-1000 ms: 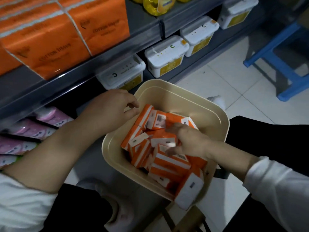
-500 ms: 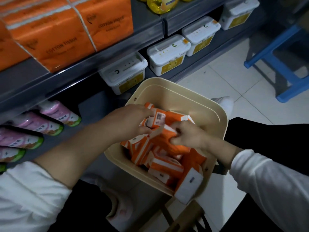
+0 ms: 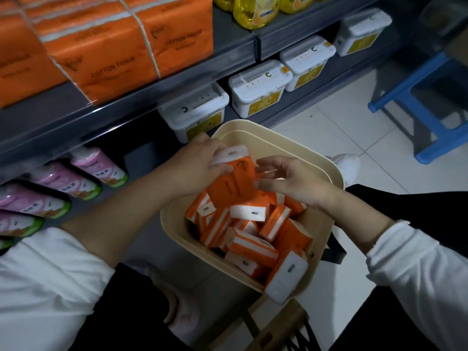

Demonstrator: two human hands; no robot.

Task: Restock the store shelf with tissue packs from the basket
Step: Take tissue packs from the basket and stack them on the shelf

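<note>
I am looking down at a cream basket (image 3: pixel 326 171) sitting on the floor in front of the store shelf (image 3: pixel 141 97). My left hand (image 3: pixel 200 165) is gripping a small bunch of orange tissue packs (image 3: pixel 235 181) and holding them up over the back part of the basket, with a white end showing under the fingers. My right hand (image 3: pixel 293 181) is hanging just beside that bunch with its fingers spread and loose; the fingertips are right at the edge of the packs, and I cannot tell if they are touching. Many more loose packs (image 3: pixel 250 239) are lying in a messy pile inside the basket (1 is leaning against the near wall). On the upper shelf, big orange bundles (image 3: pixel 106 49) are sitting next to yellow bottles (image 3: pixel 255 11). Below them, 4 white tubs (image 3: pixel 258 89) are standing in a row, and pink packs (image 3: pixel 76 178) are lying to the left. A blue stool (image 3: pixel 430 107) is standing on the tiles at the right.
</note>
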